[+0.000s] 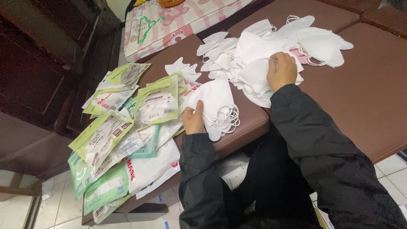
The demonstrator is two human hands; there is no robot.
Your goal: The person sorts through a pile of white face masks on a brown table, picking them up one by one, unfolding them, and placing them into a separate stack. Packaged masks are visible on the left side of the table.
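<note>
Small stack of white face masks (214, 106) near the brown bench's front edge (246, 131), pinched by the left hand (193, 120). Right hand (281, 70) closed on the loose mask pile (258, 55) behind — slippery, apt to slide. Bagged masks (123, 135) left of the stack overhang the edge — little spare room.

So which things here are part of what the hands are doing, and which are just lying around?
In hand:
left hand holding a mask stack
right hand on the mask pile

Lying about:
packets
green hanger
pink cloth
</note>
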